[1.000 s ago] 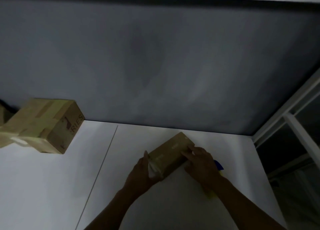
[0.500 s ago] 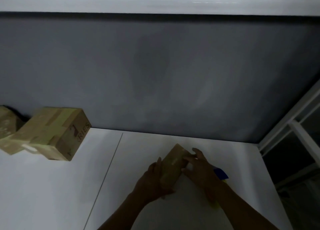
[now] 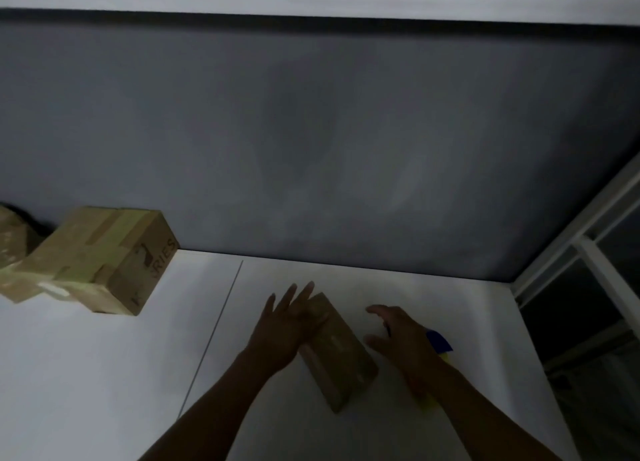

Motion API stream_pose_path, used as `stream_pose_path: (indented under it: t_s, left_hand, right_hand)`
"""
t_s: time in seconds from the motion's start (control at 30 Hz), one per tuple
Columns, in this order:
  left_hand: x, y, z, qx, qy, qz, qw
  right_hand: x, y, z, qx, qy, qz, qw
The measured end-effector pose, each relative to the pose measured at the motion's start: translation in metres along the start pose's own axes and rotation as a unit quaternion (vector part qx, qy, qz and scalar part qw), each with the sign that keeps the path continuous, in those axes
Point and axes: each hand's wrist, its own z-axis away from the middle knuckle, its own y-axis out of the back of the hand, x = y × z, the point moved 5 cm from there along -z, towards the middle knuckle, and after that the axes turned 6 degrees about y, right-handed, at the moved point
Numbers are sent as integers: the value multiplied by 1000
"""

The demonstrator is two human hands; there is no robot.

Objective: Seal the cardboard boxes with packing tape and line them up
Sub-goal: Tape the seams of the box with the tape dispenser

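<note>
A small flat cardboard box [image 3: 341,355] lies on the white table [image 3: 104,374], its long side running from far left to near right. My left hand [image 3: 287,325] rests against the box's far left end with fingers spread and straight. My right hand [image 3: 398,339] hovers just right of the box, fingers apart, holding nothing. A blue and yellow object [image 3: 439,342], maybe a tape dispenser, lies partly hidden under my right wrist. A larger taped cardboard box [image 3: 100,259] stands at the far left by the wall, with another box [image 3: 12,235] behind it at the frame edge.
A dark grey wall [image 3: 311,131] runs along the back of the table. A thin seam [image 3: 214,329] crosses the tabletop left of my arms. The table's right edge meets a white window frame [image 3: 595,259].
The small box has been turned and laid flat on the table. Both hands have let go of it; my right hand has moved off to its right.
</note>
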Motion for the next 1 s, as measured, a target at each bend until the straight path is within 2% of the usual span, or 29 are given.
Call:
stream_pose_path:
  t_s: [0.03, 0.1, 0.17, 0.2, 0.27, 0.37, 0.4, 0.47, 0.6, 0.7, 0.77, 0.83, 0.9, 0.97, 1.0]
  left_hand:
    - [3, -4, 3, 15, 24, 38, 999]
    - [4, -11, 11, 41, 124, 138, 982]
    - [7, -19, 20, 43, 189, 256, 947]
    - [8, -22, 24, 46, 193, 274, 941]
    - [15, -26, 28, 20, 163, 277, 947]
    - [24, -31, 26, -82, 151, 274, 946]
    - [25, -31, 21, -94, 146, 284, 943]
    - [27, -26, 8, -107, 134, 295, 940]
    - [24, -26, -17, -132, 144, 241, 951]
    - [25, -31, -24, -147, 121, 182, 965]
    - [24, -31, -25, -135, 118, 159, 971]
    - [24, -29, -26, -124, 109, 130, 978]
    - [23, -29, -26, -118, 102, 125, 980]
    - [23, -30, -27, -115, 92, 145, 978]
    - [24, -31, -27, -116, 85, 151, 978]
  right_hand:
    - [0, -7, 3, -44, -16, -27, 999]
    - [-1, -18, 10, -105, -37, -45, 993]
    - [4, -27, 17, -112, -53, -35, 992]
    - [7, -30, 20, -106, -56, -21, 993]
    - [10, -37, 25, -83, -77, -25, 993]
    - [19, -45, 27, -36, -183, -142, 972]
    - [21, -46, 24, -22, -194, -154, 969]
    - [22, -43, 18, -14, -178, -129, 975]
    - [7, -25, 4, 19, -133, -64, 989]
    - [5, -24, -2, -6, -135, -90, 987]
    - [0, -24, -1, -25, -114, -66, 991]
    - [-7, -14, 4, 19, -89, -50, 995]
    - [-17, 10, 17, 144, -47, 7, 988]
    - [-18, 32, 35, 269, -8, 108, 957]
    - [-11, 39, 42, 290, -21, 151, 945]
